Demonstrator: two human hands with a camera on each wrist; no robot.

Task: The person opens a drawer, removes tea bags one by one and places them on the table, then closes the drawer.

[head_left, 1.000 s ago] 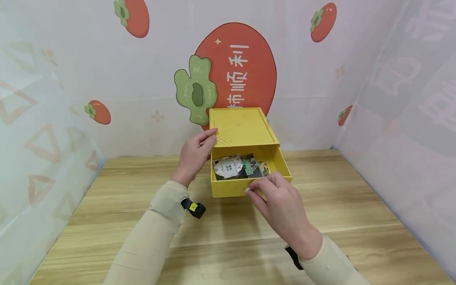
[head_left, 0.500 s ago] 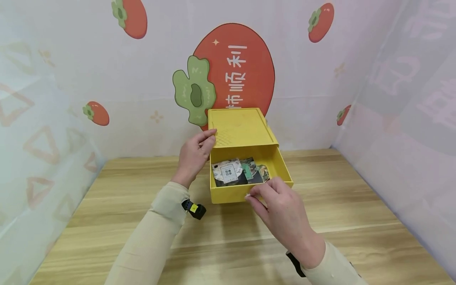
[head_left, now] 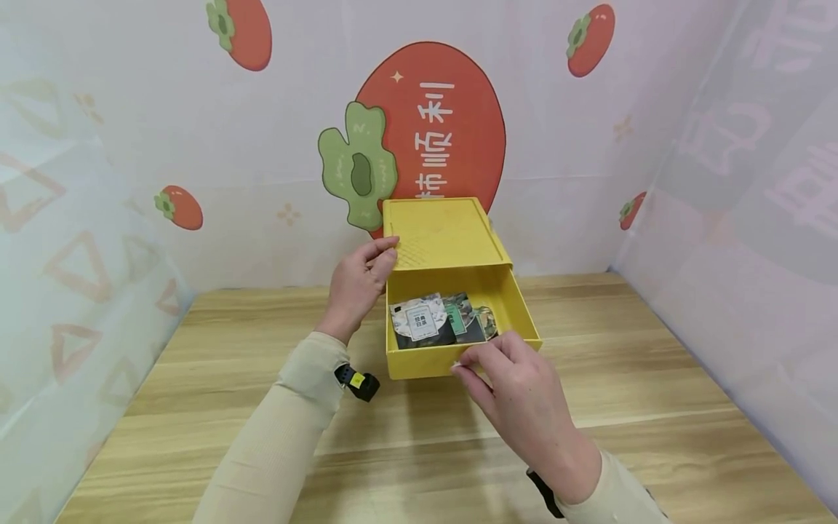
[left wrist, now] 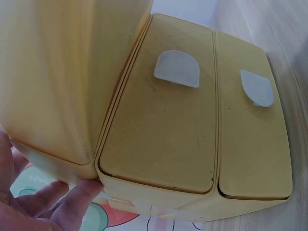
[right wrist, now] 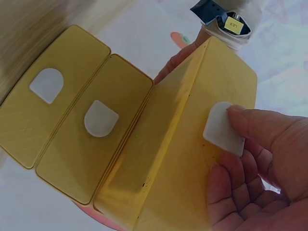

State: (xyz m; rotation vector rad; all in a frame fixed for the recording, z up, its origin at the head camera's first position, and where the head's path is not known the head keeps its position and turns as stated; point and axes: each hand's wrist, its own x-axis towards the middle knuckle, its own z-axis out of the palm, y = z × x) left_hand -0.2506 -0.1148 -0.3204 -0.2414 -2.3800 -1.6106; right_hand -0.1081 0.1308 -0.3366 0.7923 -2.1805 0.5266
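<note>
Right hand pinches white pull tab between thumb and fingers, firm contact; tab is on top drawer, which sits well out of yellow drawer cabinet on wooden table; left hand rests fairly straight fingers on cabinet's upper left edge; printed packets lie overlapping in top drawer; two lower drawers closed.
</note>
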